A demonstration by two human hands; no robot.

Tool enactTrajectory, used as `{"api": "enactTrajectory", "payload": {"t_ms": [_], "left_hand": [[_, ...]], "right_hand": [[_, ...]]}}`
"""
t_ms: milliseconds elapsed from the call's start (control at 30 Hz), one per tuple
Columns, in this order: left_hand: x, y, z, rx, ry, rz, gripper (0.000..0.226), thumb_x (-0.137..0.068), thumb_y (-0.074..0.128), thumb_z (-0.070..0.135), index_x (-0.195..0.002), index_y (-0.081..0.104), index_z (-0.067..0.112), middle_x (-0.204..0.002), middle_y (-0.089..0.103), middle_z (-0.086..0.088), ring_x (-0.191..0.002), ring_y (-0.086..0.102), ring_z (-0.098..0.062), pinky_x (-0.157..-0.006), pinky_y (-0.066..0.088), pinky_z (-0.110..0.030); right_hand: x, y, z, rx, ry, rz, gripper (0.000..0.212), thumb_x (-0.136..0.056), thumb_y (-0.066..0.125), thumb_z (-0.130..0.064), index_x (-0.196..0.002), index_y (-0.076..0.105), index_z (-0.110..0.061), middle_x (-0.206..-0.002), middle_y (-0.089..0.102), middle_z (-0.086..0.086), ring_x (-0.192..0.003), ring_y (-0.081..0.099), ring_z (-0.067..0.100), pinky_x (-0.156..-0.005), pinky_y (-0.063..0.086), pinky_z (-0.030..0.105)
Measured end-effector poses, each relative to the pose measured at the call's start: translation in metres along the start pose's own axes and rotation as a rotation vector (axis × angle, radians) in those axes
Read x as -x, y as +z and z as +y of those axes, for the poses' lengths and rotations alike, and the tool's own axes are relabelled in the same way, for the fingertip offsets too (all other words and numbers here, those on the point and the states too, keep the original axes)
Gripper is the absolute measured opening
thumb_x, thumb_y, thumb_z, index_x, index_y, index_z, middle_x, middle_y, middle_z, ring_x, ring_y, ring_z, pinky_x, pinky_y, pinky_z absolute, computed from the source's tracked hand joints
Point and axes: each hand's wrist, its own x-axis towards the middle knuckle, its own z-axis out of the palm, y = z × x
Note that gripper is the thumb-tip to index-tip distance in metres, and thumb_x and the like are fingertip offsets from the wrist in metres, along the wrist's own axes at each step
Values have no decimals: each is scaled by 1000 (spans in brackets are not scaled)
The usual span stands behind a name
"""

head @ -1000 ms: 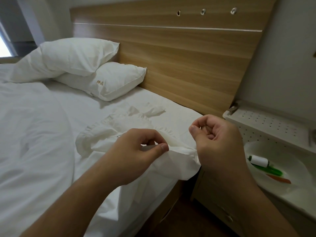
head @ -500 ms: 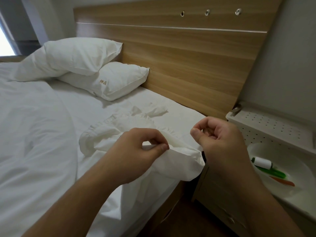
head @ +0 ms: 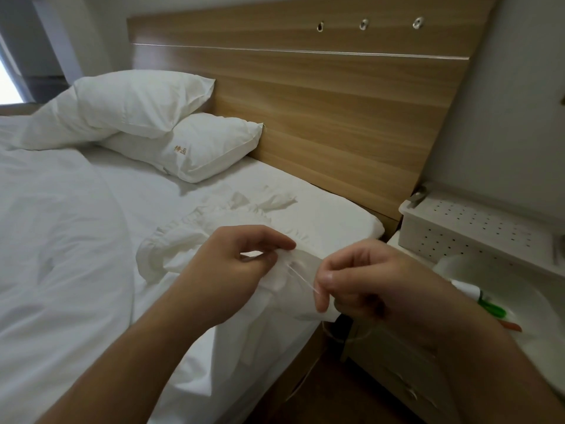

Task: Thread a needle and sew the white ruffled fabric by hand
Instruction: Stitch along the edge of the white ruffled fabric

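Observation:
The white ruffled fabric (head: pixel 189 240) lies bunched on the bed near its right edge. My left hand (head: pixel 232 270) pinches a fold of the fabric between thumb and fingers. Close to its right, my right hand (head: pixel 360 286) pinches a thin needle (head: pixel 302 278) whose far end points into the pinched fold. A pale thread (head: pixel 333 333) hangs in a loop below my right hand. A white thread spool (head: pixel 466 289) lies in the white bowl (head: pixel 535 307) on the right.
Two white pillows (head: pixel 146 99) lean on the wooden headboard (head: pixel 321 96). A white perforated box (head: pixel 477 228) sits on the nightstand behind the bowl, which also holds a green (head: pixel 492 309) and an orange (head: pixel 510 325) item. The bed's right edge drops to the floor.
My right hand moved down and left toward my left hand, and the needle now shows between them at the pinched fold. The view tilted slightly.

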Motion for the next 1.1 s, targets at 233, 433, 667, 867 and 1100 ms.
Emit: {"api": "enactTrajectory", "payload": {"t_ms": [233, 433, 667, 867, 1100], "left_hand": [[2, -1, 5, 4, -3, -23, 38, -102, 63, 4, -104, 83, 36, -103, 79, 21, -96, 75, 1, -88, 56, -21], [1, -1, 2, 28, 29, -73, 28, -100, 71, 11, -108, 80, 35, -98, 82, 9, -92, 78, -14, -88, 63, -47], [-4, -3, -5, -67, -6, -111, 15, -98, 74, 24, -86, 82, 27, -82, 79, 7, -80, 74, -9, -81, 59, -39], [-2, -8, -4, 58, -80, -140, 15, -99, 73, 30, -87, 81, 25, -84, 79, -1, -82, 75, -22, -86, 60, -49], [2, -8, 4, 78, -81, -148, 17, -102, 69, 22, -90, 82, 21, -87, 79, -4, -89, 76, -27, -90, 61, -53]], "right_hand": [[-11, 8, 5, 69, -146, 650, 12, -100, 65, -20, -105, 73, -27, -48, 44, -4, -44, 36, 14, -46, 32, 29], [-29, 31, 17, 282, -105, 486, 12, -97, 68, -34, -99, 77, -26, -70, 71, -16, -73, 69, -1, -59, 47, 12], [-32, 26, 22, 235, -110, 537, 15, -97, 70, -25, -84, 75, -18, -59, 63, -14, -64, 63, -3, -55, 45, 9], [-29, 31, 22, 265, -213, 647, 5, -97, 70, -23, -97, 66, -27, -52, 54, -3, -48, 50, 4, -48, 41, 14], [-25, 33, 20, 332, -357, 584, 10, -89, 79, -30, -83, 73, -24, -49, 49, -4, -44, 40, 8, -45, 35, 23]]}}
